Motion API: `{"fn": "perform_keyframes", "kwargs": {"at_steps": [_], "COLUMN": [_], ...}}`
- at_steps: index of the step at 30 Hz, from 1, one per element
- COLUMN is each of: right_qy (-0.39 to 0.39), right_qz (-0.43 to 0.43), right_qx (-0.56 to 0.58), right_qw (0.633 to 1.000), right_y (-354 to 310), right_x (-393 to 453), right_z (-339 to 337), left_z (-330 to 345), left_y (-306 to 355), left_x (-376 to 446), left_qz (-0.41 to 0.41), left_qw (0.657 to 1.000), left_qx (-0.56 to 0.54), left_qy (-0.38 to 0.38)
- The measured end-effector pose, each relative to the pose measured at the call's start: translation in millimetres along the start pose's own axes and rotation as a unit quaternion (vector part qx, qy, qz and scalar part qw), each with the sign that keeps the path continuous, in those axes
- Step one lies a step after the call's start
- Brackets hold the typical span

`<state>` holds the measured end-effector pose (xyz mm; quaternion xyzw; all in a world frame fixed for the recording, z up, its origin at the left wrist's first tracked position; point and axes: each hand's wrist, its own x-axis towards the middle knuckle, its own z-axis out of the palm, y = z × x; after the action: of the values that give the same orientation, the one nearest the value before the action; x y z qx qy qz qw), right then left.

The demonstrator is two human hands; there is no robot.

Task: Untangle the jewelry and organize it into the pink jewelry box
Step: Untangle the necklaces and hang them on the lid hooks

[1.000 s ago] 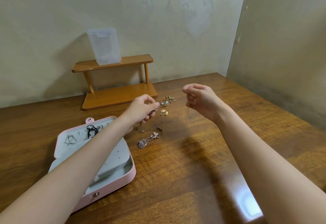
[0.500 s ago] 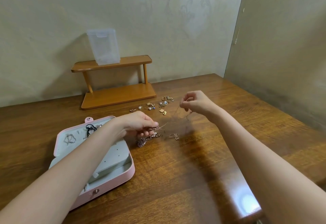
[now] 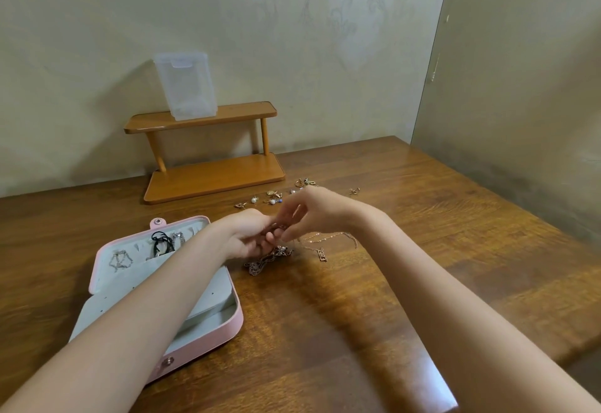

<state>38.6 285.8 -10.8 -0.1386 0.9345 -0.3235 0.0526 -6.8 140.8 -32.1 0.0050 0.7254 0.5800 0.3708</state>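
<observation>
Left hand (image 3: 250, 237) and right hand (image 3: 309, 211) pinch 1 chain (image 3: 276, 226) (box (image 3: 234, 321) open).

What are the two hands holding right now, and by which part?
Both the left hand and the right hand pinch a small piece of chain between their fingertips. Which part of the chain cannot be told.

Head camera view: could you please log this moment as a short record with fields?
left hand: grips a piece of jewelry
right hand: pinches the same piece
pink jewelry box: open, a black cord in its lid
gold chain: lies on the table, by the right wrist
small earrings: scattered beyond the hands
dark tangle: below the left hand
</observation>
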Motion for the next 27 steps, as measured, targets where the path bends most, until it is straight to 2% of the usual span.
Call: {"fn": "perform_keyframes", "kwargs": {"at_steps": [3, 6, 9, 14, 21, 27], "right_qy": [0.041, 0.027, 0.009, 0.108, 0.149, 0.213], "right_qz": [-0.036, -0.046, -0.038, -0.008, 0.006, 0.040], "right_qx": [-0.056, -0.017, 0.077, 0.319, 0.402, 0.380], "right_qw": [0.997, 0.998, 0.996, 0.941, 0.903, 0.899], "right_y": [-2.2, -0.4, 0.2, 1.9, 1.7, -1.2], "right_x": [5.6, 5.5, -0.6, -9.9, -9.5, -1.4], "right_z": [4.9, 0.9, -7.7, -26.2, -31.4, -23.9], "left_z": [-3.8, -10.8, -16.0, -18.6, -18.9, -14.2], "left_y": [0.5, -0.1, -1.2, -2.3, -2.4, 3.7], "left_x": [1.4, -1.7, -6.7, -7.7, -13.5, -17.8], "left_qz": [-0.009, -0.012, -0.013, 0.040, 0.117, 0.213], "left_qw": [0.999, 1.000, 0.999, 0.997, 0.992, 0.970], "left_qx": [-0.045, 0.001, 0.022, 0.006, -0.041, 0.103], "left_qy": [-0.015, -0.020, -0.038, -0.071, -0.039, 0.046]}}
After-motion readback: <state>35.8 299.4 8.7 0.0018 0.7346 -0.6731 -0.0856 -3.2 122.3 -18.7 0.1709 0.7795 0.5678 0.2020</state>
